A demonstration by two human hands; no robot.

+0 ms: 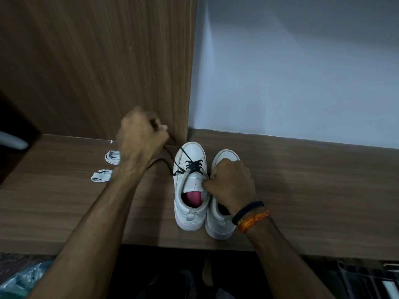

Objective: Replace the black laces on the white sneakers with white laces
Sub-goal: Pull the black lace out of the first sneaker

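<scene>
Two white sneakers stand side by side on a wooden shelf (302, 180), toes pointing away from me. The left sneaker (190, 190) has a black lace (194, 165) threaded through its lower eyelets only. My left hand (140, 134) is raised above the shelf and grips the loose end of that black lace, which is pulled taut toward the upper left. My right hand (231, 182) pinches the left sneaker's upper edge beside the tongue and covers much of the right sneaker (220, 221). Two bundled white laces (112, 157) (101, 175) lie to the left.
A wooden panel (97, 61) rises behind the shelf on the left, a pale wall (302, 72) on the right. A dark object with a white handle (13, 143) juts in at the far left. The shelf's front edge runs below the sneakers' heels.
</scene>
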